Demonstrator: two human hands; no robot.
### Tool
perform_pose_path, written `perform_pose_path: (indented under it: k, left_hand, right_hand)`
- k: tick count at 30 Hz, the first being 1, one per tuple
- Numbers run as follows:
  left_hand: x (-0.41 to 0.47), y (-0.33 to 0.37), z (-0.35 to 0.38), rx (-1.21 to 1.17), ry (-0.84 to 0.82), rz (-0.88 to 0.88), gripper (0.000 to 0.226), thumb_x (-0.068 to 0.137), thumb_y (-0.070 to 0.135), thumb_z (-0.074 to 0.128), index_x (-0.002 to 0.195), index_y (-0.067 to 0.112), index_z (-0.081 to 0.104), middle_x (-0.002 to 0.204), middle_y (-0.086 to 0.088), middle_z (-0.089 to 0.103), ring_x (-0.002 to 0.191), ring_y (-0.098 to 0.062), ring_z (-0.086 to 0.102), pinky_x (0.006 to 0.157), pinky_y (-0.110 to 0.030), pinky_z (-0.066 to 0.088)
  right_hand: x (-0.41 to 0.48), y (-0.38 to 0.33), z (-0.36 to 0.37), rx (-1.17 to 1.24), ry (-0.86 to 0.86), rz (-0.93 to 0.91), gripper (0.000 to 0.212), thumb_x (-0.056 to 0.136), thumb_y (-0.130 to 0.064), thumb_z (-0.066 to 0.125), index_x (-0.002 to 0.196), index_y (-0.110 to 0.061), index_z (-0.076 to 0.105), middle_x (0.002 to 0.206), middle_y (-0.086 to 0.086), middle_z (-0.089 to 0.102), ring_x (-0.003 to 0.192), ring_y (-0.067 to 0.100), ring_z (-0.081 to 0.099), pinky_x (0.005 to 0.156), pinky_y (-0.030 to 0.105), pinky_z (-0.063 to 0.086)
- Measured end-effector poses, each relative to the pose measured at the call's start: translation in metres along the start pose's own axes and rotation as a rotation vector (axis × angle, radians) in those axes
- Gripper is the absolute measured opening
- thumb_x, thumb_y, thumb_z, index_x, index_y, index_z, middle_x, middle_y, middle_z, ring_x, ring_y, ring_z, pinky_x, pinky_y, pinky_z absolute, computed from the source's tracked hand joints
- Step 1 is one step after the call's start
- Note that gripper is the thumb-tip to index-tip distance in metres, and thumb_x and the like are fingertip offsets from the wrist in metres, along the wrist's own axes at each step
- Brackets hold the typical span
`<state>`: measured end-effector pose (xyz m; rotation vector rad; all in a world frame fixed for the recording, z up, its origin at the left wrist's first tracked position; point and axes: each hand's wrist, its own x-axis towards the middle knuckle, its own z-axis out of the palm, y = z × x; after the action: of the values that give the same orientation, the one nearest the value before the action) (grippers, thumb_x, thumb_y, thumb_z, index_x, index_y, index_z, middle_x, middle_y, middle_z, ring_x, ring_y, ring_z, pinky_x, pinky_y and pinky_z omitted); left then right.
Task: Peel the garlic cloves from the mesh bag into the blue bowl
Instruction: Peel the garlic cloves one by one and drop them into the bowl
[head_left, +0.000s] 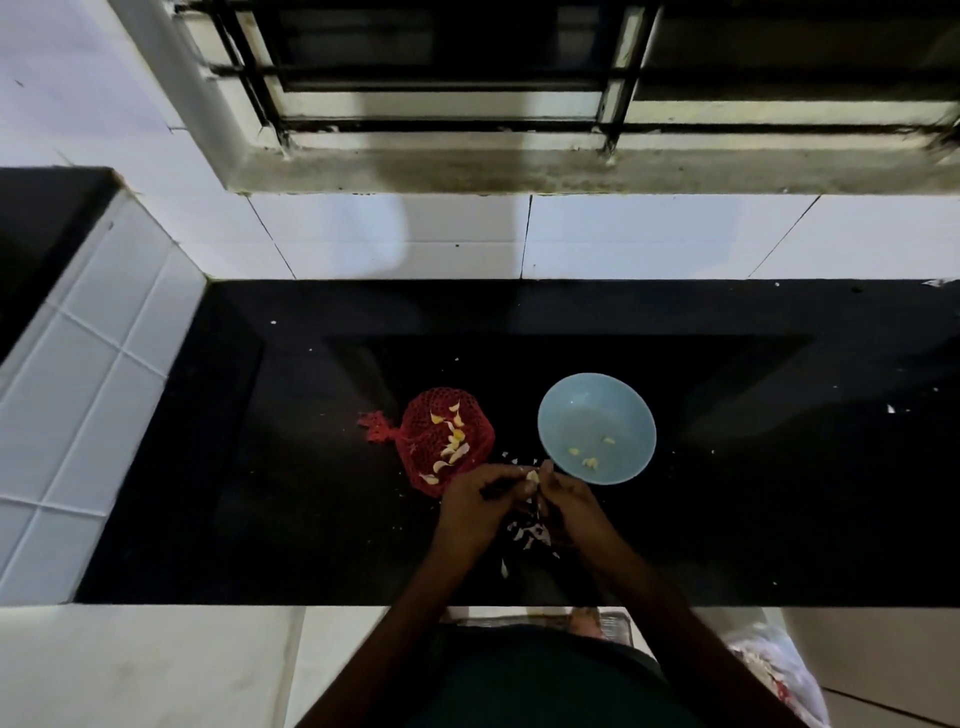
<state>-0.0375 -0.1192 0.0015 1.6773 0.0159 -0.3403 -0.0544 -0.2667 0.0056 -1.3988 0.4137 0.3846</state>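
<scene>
From my remote seat I look down on a black stone countertop (311, 467) set against a white tiled wall (415, 234), with a barred window (467, 78) above it at the far side.

Both hands meet over the near middle of the counter. The left hand (480, 501) and the right hand (569, 501) have their fingers curled and their fingertips drawn together around one small pale garlic clove (532, 475), which they pinch between them. The clove sits just near of the bowl's near-left rim. I cannot tell how much skin is left on it.

The red net mesh bag (447, 441) lies on the counter just left of and slightly beyond the hands, its knotted end pointing left. Several pale yellow unpeeled cloves (453, 441) show through the netting. The left hand's knuckles overlap the bag's near edge from my angle; I cannot tell if they touch.

The round light-blue plastic bowl (597, 405) stands upright right of the bag, just beyond the right hand. A few small yellowish peeled cloves (589, 461) lie in its near part.

Torn white papery skins (527, 535) are scattered on the counter under and between the wrists, with smaller flecks further out.

A crumpled clear plastic bag (779, 670) sits low at the near right, below the counter edge.
</scene>
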Motion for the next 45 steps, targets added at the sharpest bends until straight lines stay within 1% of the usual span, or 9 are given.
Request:
perform_pose_path:
  k: [3, 9, 12, 19, 23, 27, 34, 41, 45]
  left_hand:
    - [0.001, 0.009, 0.005, -0.026, 0.031, -0.031, 0.013, 0.088, 0.01, 0.078, 0.096, 0.019, 0.08, 0.091, 0.001, 0.079, 0.083, -0.017, 0.076, 0.079, -0.026, 0.06]
    - [0.001, 0.019, 0.009, -0.002, 0.042, -0.073, 0.008, 0.092, 0.018, 0.073, 0.097, 0.017, 0.079, 0.083, -0.002, 0.078, 0.077, -0.018, 0.074, 0.077, -0.024, 0.057]
    - [0.004, 0.021, 0.011, 0.082, -0.019, -0.028, 0.013, 0.095, 0.022, 0.069, 0.101, 0.018, 0.08, 0.084, -0.001, 0.078, 0.079, -0.016, 0.074, 0.078, -0.024, 0.057]
    - [0.011, 0.036, 0.016, 0.287, 0.016, 0.07, 0.012, 0.092, 0.022, 0.074, 0.092, 0.034, 0.075, 0.078, 0.004, 0.076, 0.074, -0.006, 0.071, 0.072, -0.012, 0.051]
    - [0.015, 0.039, 0.019, 0.364, 0.049, 0.122, 0.015, 0.093, 0.019, 0.072, 0.094, 0.034, 0.072, 0.08, 0.01, 0.073, 0.073, -0.001, 0.069, 0.071, -0.011, 0.051]
    - [0.017, 0.036, 0.017, 0.436, 0.104, 0.209, 0.017, 0.091, 0.02, 0.074, 0.097, 0.036, 0.073, 0.089, 0.015, 0.072, 0.079, -0.002, 0.069, 0.077, -0.029, 0.059]
    - [0.021, 0.036, 0.01, 0.536, 0.107, 0.323, 0.013, 0.088, 0.022, 0.077, 0.098, 0.03, 0.078, 0.088, 0.019, 0.071, 0.082, 0.0, 0.067, 0.076, -0.026, 0.058]
    - [0.027, 0.041, 0.009, 0.523, -0.013, 0.335, 0.009, 0.09, 0.015, 0.074, 0.094, 0.023, 0.077, 0.087, 0.013, 0.071, 0.08, -0.003, 0.068, 0.074, -0.01, 0.051]
    - [0.025, 0.049, 0.01, 0.267, -0.121, 0.163, 0.011, 0.099, 0.014, 0.064, 0.092, 0.02, 0.071, 0.086, -0.001, 0.074, 0.074, -0.01, 0.073, 0.074, -0.018, 0.054]
  right_hand:
    - [0.0, -0.008, -0.003, -0.049, 0.004, -0.13, 0.038, 0.108, -0.017, 0.039, 0.076, -0.005, 0.056, 0.046, -0.01, 0.056, 0.046, -0.006, 0.053, 0.051, 0.008, 0.04]
    - [-0.006, -0.014, -0.033, -0.329, 0.075, -0.432, 0.009, 0.098, -0.028, 0.064, 0.103, -0.021, 0.068, 0.093, -0.005, 0.068, 0.076, 0.016, 0.066, 0.067, 0.031, 0.054]
    - [-0.004, -0.026, -0.044, -0.417, 0.023, -0.538, 0.012, 0.091, -0.019, 0.074, 0.102, -0.021, 0.072, 0.102, -0.001, 0.067, 0.088, 0.018, 0.068, 0.076, 0.028, 0.056]
    - [0.006, -0.049, -0.064, -0.478, -0.028, -0.483, 0.013, 0.078, -0.026, 0.085, 0.086, -0.023, 0.076, 0.086, -0.004, 0.075, 0.077, 0.016, 0.072, 0.07, 0.04, 0.061]
    - [0.003, -0.056, -0.06, -0.363, -0.075, -0.41, 0.01, 0.088, -0.019, 0.077, 0.092, -0.012, 0.07, 0.087, 0.005, 0.074, 0.077, 0.027, 0.072, 0.065, 0.043, 0.061]
    - [0.002, -0.056, -0.053, -0.337, -0.099, -0.382, 0.004, 0.095, -0.014, 0.068, 0.097, -0.011, 0.067, 0.093, 0.006, 0.07, 0.078, 0.028, 0.073, 0.068, 0.052, 0.061]
    - [0.004, -0.06, -0.055, -0.597, 0.0, -0.535, 0.014, 0.083, -0.018, 0.079, 0.088, -0.026, 0.069, 0.088, -0.012, 0.069, 0.08, 0.009, 0.068, 0.067, 0.026, 0.058]
    - [0.011, -0.065, -0.053, -0.599, -0.016, -0.577, 0.012, 0.077, -0.032, 0.074, 0.083, -0.023, 0.068, 0.082, -0.01, 0.069, 0.079, 0.009, 0.068, 0.069, 0.022, 0.055]
    - [0.012, -0.06, -0.05, -0.326, -0.054, -0.462, 0.012, 0.091, -0.004, 0.069, 0.082, -0.012, 0.066, 0.08, 0.002, 0.069, 0.074, 0.02, 0.069, 0.069, 0.031, 0.056]
